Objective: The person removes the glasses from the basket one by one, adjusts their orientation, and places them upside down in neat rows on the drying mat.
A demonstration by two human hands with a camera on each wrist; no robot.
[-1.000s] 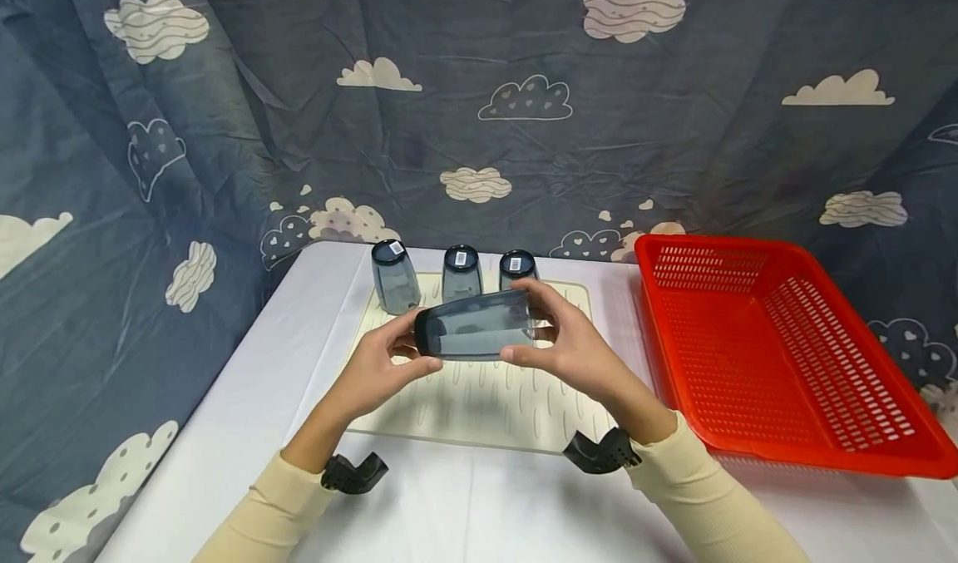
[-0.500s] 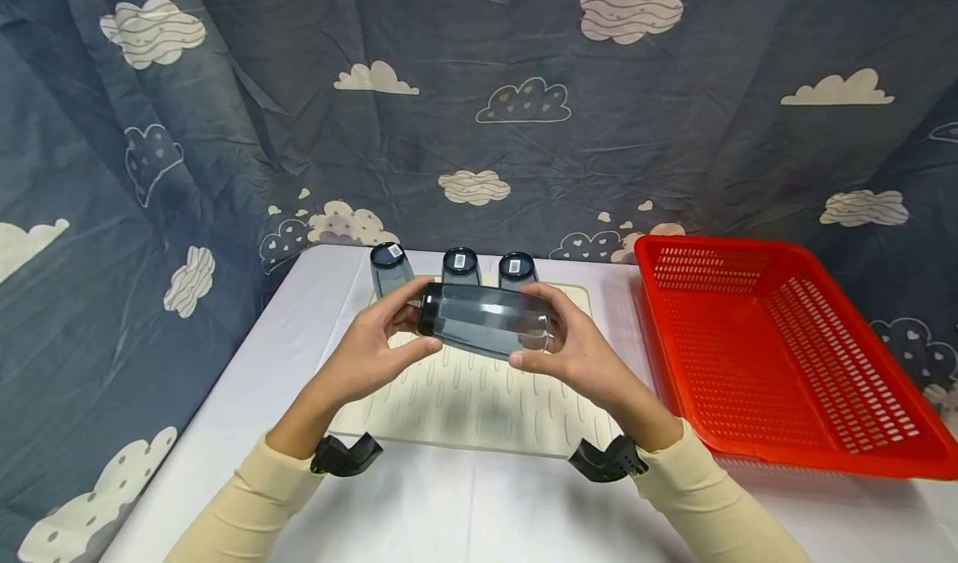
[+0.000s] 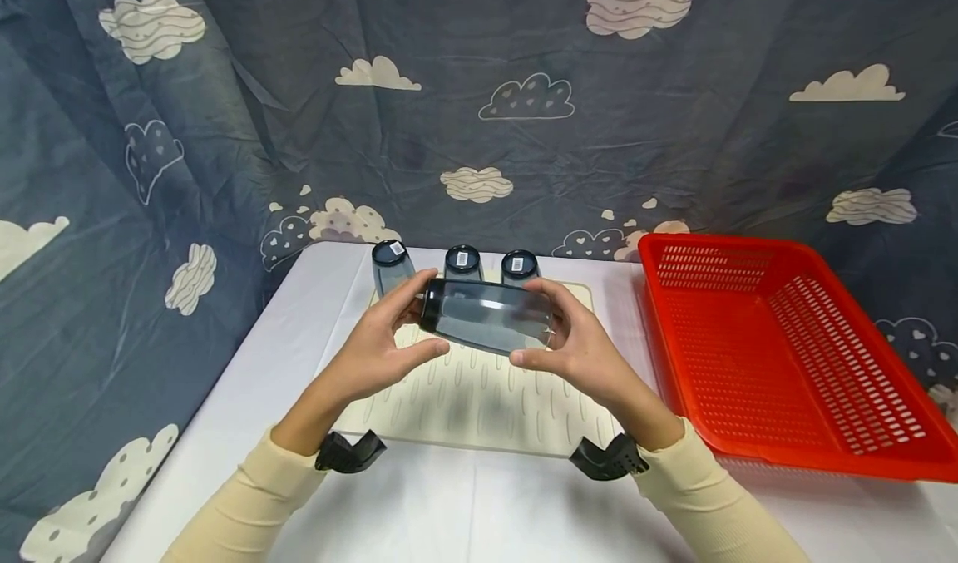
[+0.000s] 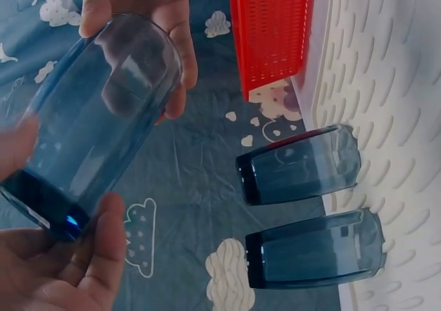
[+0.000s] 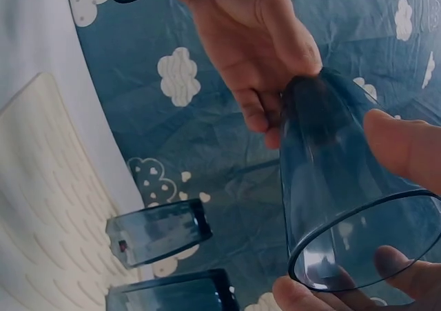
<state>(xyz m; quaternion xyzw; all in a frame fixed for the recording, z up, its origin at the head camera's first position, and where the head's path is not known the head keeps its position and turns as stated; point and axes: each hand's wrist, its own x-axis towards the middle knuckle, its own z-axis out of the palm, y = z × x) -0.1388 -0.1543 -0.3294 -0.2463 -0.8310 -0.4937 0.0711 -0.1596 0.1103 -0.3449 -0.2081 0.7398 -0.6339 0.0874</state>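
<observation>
A blue-grey tinted drinking glass (image 3: 486, 318) lies sideways in the air above the cream drying mat (image 3: 471, 422). My left hand (image 3: 377, 351) grips its thick dark base, thumb in front and fingers behind. At the other end, my right hand (image 3: 580, 343) holds it near the rim; the right wrist view shows the glass's open mouth (image 5: 365, 245) between thumb and fingers. Behind it, three similar glasses stand upside down along the mat's far edge: a left one (image 3: 391, 265), a middle one (image 3: 463, 262) and a right one (image 3: 520, 267). My hands and the held glass partly cover them.
To the right sits a red perforated plastic basket (image 3: 763, 363) with nothing visible inside. A white cloth covers the table (image 3: 419, 505). Dark blue cloud-print fabric (image 3: 479, 143) hangs close behind and along the left side.
Over the first half second my left hand rises and the glass tips, so its base end now sits higher than its rim end. Since then both hands have stayed almost still.
</observation>
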